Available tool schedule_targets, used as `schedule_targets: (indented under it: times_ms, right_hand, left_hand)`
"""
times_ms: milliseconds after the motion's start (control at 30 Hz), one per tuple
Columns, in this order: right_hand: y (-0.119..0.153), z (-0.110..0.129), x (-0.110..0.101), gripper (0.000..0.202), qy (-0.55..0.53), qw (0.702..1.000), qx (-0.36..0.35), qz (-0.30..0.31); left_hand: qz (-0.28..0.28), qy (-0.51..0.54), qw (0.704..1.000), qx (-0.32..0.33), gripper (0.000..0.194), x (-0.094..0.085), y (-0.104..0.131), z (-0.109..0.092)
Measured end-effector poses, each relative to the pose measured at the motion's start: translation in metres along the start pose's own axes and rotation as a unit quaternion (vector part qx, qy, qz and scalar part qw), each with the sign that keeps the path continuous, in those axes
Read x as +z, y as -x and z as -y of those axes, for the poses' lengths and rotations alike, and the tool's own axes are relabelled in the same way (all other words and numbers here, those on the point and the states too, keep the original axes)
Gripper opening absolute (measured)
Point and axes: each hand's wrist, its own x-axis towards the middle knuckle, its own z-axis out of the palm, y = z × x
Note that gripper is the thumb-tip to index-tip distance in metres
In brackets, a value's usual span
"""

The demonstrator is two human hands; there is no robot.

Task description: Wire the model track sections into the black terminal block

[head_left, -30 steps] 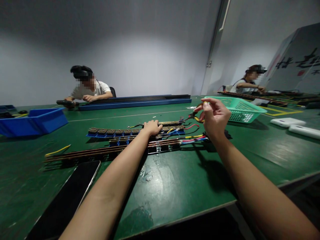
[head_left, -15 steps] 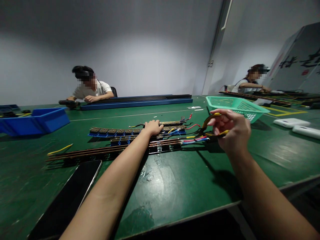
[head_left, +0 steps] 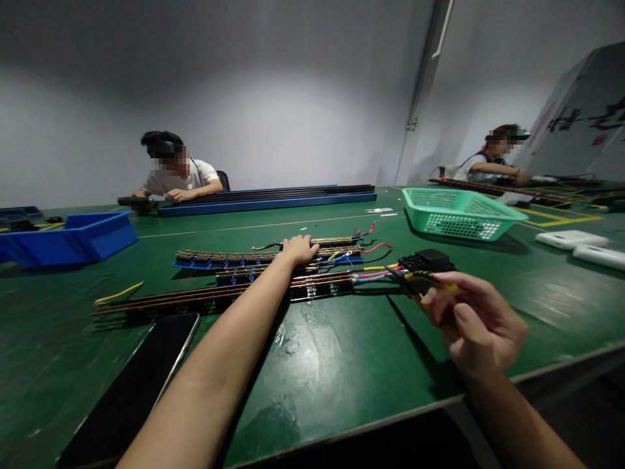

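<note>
My left hand [head_left: 299, 249] lies palm down across the middle of several long strips with copper-coloured rails, its fingers spread. The nearest strip [head_left: 234, 292] has a black base; those behind it have blue parts [head_left: 198, 260]. My right hand [head_left: 483, 322] grips a pair of pliers [head_left: 424, 279] by yellow-and-black handles, jaws pointing left. The pliers' tip is close to the red, blue and yellow wires [head_left: 378, 275] from the strip's right end; whether it touches them I cannot tell. Behind the pliers sits a black block [head_left: 432, 260], partly hidden.
A green basket [head_left: 459, 215] stands beyond my right hand, and white cases [head_left: 571, 240] lie right of it. A blue bin [head_left: 100, 238] is at left, a phone [head_left: 131, 391] in front. Two people [head_left: 178, 176] work across the table.
My right hand has moved down and to the right with the pliers, tilting them lower and uncovering the black block and the basket's front. My left hand has stayed in place.
</note>
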Motion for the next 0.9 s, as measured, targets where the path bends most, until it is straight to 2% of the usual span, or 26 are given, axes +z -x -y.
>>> schedule_targets:
  times_ms: [233,367,467,500,567,633,700,800,900]
  right_hand:
    - [-0.002,0.005,-0.002,0.022,-0.022,0.999,0.038,-0.018]
    - [0.000,0.004,-0.001,0.024,-0.025,1.000,0.015,-0.011]
    - [0.001,-0.001,-0.001,0.011,0.017,1.000,-0.002,-0.020]
    - [0.001,-0.003,-0.001,0.008,0.048,0.999,-0.007,-0.002]
    - [0.001,-0.006,0.000,0.016,0.120,0.989,-0.031,0.085]
    - [0.000,-0.009,0.002,0.028,0.188,0.959,-0.082,0.197]
    - [0.000,-0.010,0.005,0.029,0.251,0.915,-0.141,0.283]
    - [0.001,-0.012,0.010,0.024,0.318,0.865,-0.183,0.342]
    - [0.004,-0.014,0.011,0.034,0.360,0.845,-0.177,0.354]
  left_hand:
    - [0.001,0.004,1.000,-0.001,0.053,0.000,0.000,0.000]
    - [0.000,0.005,1.000,-0.003,0.053,0.000,0.000,0.000]
    - [0.001,0.005,1.000,-0.001,0.052,-0.001,0.000,0.000]
    - [0.001,0.005,1.000,-0.001,0.052,-0.001,0.000,0.000]
    - [0.000,0.003,1.000,-0.003,0.052,0.000,0.000,-0.001]
    - [0.001,0.000,1.000,-0.004,0.053,0.000,0.000,-0.001]
    - [0.002,-0.003,1.000,-0.006,0.053,0.000,0.000,-0.001]
    - [-0.001,-0.004,1.000,-0.006,0.052,0.001,0.000,-0.001]
    - [-0.005,0.000,1.000,-0.003,0.052,0.000,0.000,-0.001]
